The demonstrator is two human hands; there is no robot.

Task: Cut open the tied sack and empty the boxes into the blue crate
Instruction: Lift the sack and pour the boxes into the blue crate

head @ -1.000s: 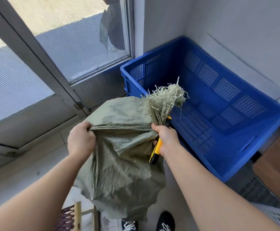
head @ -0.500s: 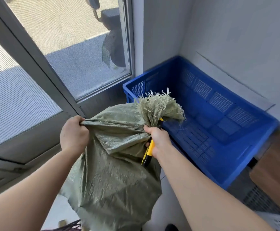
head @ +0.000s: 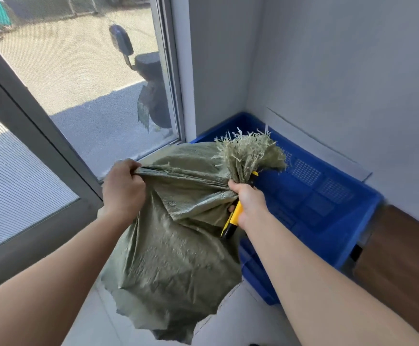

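Observation:
I hold a green woven sack (head: pixel 176 258) up in the air by its top. My left hand (head: pixel 123 187) grips a bunched fold of the sack at its upper left. My right hand (head: pixel 249 204) clutches the sack's gathered neck just under the frayed tuft (head: pixel 249 151), together with a yellow and black utility knife (head: pixel 233 218). The sack hangs down limp beside the left end of the blue crate (head: pixel 328 213), which stands on the floor in the corner. No boxes are visible.
A glass door and window (head: pixel 86 78) fill the left side. Grey walls (head: pixel 340 71) meet behind the crate. A brown wooden surface (head: pixel 400 253) lies to the right of the crate. Pale floor tiles (head: pixel 241 320) show below the sack.
Both hands have lifted the sack higher and shifted it toward the crate. My view has tilted up, showing more wall and window. The grips stay the same.

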